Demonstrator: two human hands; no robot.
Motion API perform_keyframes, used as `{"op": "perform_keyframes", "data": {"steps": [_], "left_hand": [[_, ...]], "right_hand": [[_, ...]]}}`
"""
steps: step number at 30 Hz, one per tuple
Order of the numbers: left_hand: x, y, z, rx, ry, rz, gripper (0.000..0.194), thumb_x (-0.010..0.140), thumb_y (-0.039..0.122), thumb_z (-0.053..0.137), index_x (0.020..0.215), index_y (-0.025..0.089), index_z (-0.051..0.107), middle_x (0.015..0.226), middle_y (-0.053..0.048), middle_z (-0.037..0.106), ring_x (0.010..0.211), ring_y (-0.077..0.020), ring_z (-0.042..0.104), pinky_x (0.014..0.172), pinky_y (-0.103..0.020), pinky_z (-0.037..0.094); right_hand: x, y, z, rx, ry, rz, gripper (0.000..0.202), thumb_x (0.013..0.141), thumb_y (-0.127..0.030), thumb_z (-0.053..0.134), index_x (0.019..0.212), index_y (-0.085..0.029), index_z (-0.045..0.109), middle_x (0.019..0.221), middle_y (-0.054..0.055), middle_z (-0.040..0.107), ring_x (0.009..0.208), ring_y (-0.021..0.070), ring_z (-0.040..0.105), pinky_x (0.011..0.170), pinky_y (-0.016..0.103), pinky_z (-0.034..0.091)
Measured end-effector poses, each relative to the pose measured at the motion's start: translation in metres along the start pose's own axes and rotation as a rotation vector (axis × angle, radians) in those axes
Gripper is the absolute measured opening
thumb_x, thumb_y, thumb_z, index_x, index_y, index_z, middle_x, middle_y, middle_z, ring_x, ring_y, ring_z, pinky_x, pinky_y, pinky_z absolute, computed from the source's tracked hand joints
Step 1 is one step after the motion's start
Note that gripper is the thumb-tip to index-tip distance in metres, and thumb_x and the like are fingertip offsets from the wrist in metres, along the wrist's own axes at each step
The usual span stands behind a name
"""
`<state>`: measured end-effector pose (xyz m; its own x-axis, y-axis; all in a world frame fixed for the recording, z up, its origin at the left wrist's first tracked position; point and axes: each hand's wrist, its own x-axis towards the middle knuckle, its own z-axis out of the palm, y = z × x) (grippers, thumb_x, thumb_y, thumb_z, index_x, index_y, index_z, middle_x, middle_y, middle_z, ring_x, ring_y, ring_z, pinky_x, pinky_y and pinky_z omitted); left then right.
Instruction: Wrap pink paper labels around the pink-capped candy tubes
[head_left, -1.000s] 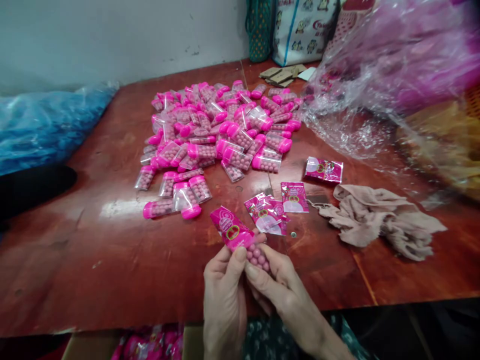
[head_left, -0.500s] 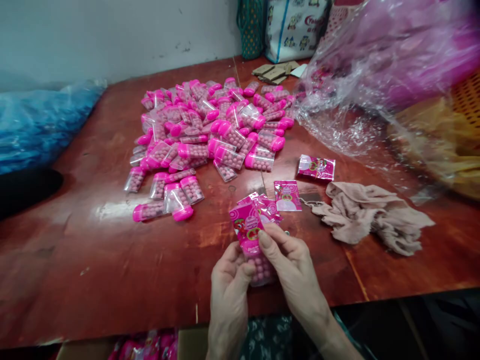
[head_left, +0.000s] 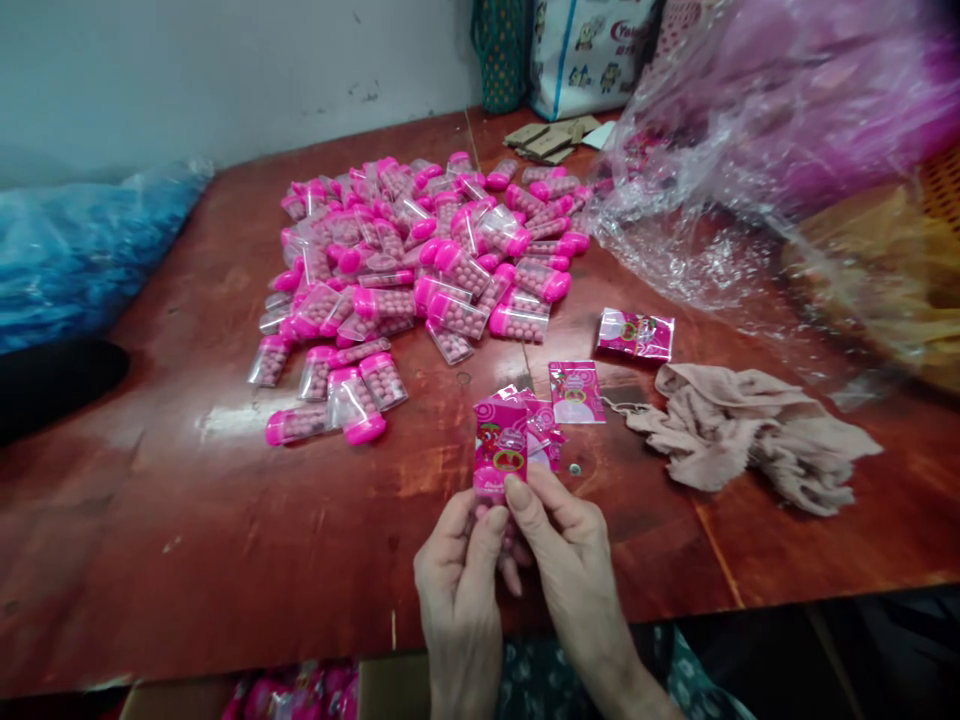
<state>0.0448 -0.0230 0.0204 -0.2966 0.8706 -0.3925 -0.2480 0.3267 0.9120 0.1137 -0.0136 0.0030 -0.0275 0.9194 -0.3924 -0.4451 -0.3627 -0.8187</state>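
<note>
Near the front of the table, my left hand (head_left: pixel 459 580) and my right hand (head_left: pixel 574 565) are both closed on one clear candy container (head_left: pixel 516 545) of pink balls. A pink printed sleeve (head_left: pixel 500 445) covers its upper part and stands upright above my thumbs. My fingers hide most of the container's lower part. Just behind it lie several more loose printed sleeves (head_left: pixel 544 435), and one flat sleeve (head_left: pixel 576 392) sits a little to the right. A banded stack of sleeves (head_left: pixel 636 334) rests further back.
A big heap of pink-capped candy containers (head_left: pixel 390 260) covers the table's middle. On the right are a crumpled beige cloth (head_left: pixel 750 435) and a large clear plastic bag (head_left: pixel 690 230). Blue bagged items (head_left: pixel 82 255) lie at left. A box of pink packs (head_left: pixel 300 692) shows below the edge.
Both hands have drawn closer together around the container. The sleeve has turned from leaning left to nearly upright, and my right thumb now presses at its lower edge.
</note>
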Motion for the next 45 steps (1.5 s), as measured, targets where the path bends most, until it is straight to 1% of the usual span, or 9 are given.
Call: {"op": "perform_keyframes", "data": {"steps": [5,10,16,20,25,28,32,39,45], "left_hand": [[0.001,0.000,0.001,0.117,-0.076,0.025,0.013,0.076,0.027,0.061,0.077,0.015,0.066,0.052,0.000,0.055,0.041,-0.0081,0.044,0.036,-0.018,0.027],[-0.005,0.002,0.003,0.152,-0.125,-0.078,0.015,0.075,0.030,0.063,0.072,0.016,0.064,0.049,0.003,0.049,0.041,-0.0068,0.041,0.038,-0.017,0.028],[-0.009,0.007,0.001,-0.025,-0.058,-0.280,0.019,0.072,0.033,0.067,0.083,0.017,0.065,0.059,0.003,0.051,0.051,-0.0071,0.046,0.048,-0.016,0.038],[-0.006,0.004,-0.001,-0.140,-0.006,-0.291,0.016,0.073,0.031,0.066,0.079,0.017,0.063,0.055,0.004,0.050,0.048,-0.0053,0.044,0.045,-0.014,0.036],[0.002,-0.002,0.002,-0.081,-0.084,-0.175,0.016,0.076,0.030,0.062,0.072,0.014,0.062,0.049,0.004,0.048,0.038,-0.0032,0.037,0.036,-0.013,0.027],[0.002,-0.005,0.004,-0.014,-0.137,-0.163,0.013,0.074,0.026,0.063,0.079,0.014,0.064,0.050,0.003,0.052,0.038,-0.0039,0.040,0.036,-0.013,0.027],[-0.004,-0.006,0.007,-0.019,-0.167,-0.177,0.023,0.074,0.024,0.063,0.094,0.014,0.064,0.053,0.001,0.056,0.041,-0.0082,0.047,0.037,-0.016,0.032],[-0.012,-0.007,0.006,-0.056,-0.103,-0.256,0.026,0.076,0.034,0.063,0.093,0.014,0.060,0.049,0.005,0.047,0.034,-0.0036,0.037,0.034,-0.014,0.026],[-0.003,-0.002,0.005,-0.171,-0.121,-0.261,0.016,0.075,0.026,0.063,0.084,0.014,0.060,0.054,0.001,0.054,0.038,-0.0055,0.044,0.033,-0.013,0.027]], "right_hand": [[0.013,-0.012,-0.010,0.218,-0.139,0.109,0.022,0.080,-0.038,0.061,0.076,-0.016,0.058,0.051,-0.006,0.049,0.036,0.0059,0.042,0.034,0.017,0.039],[0.009,-0.013,-0.007,0.264,0.025,0.159,0.036,0.080,-0.046,0.058,0.060,-0.016,0.051,0.045,-0.005,0.047,0.031,0.0047,0.035,0.027,0.015,0.032],[-0.007,0.003,0.007,0.054,0.136,0.066,0.036,0.081,-0.049,0.056,0.065,-0.016,0.052,0.049,-0.006,0.042,0.036,0.0032,0.033,0.031,0.014,0.028],[-0.003,0.005,0.005,-0.032,0.052,0.016,0.032,0.083,-0.045,0.055,0.068,-0.016,0.054,0.050,-0.007,0.043,0.037,0.0029,0.035,0.032,0.013,0.029],[0.009,-0.010,-0.009,0.138,-0.138,0.128,0.026,0.080,-0.042,0.060,0.076,-0.016,0.055,0.046,-0.006,0.050,0.035,0.0074,0.047,0.033,0.016,0.040],[0.016,-0.016,-0.016,0.196,-0.049,0.123,0.026,0.077,-0.039,0.064,0.071,-0.015,0.057,0.054,-0.004,0.054,0.040,0.0054,0.047,0.036,0.013,0.041],[0.017,-0.017,-0.017,0.216,0.057,0.121,0.026,0.077,-0.038,0.065,0.069,-0.015,0.058,0.052,-0.006,0.053,0.037,0.0018,0.041,0.033,0.010,0.035],[0.009,-0.008,-0.006,-0.033,0.039,0.085,0.028,0.074,-0.040,0.067,0.075,-0.013,0.060,0.055,-0.004,0.055,0.049,0.0057,0.053,0.046,0.013,0.044],[0.012,-0.010,-0.013,0.058,-0.167,0.181,0.035,0.082,-0.050,0.052,0.076,-0.016,0.054,0.048,-0.007,0.048,0.027,0.0050,0.041,0.026,0.015,0.034]]}}
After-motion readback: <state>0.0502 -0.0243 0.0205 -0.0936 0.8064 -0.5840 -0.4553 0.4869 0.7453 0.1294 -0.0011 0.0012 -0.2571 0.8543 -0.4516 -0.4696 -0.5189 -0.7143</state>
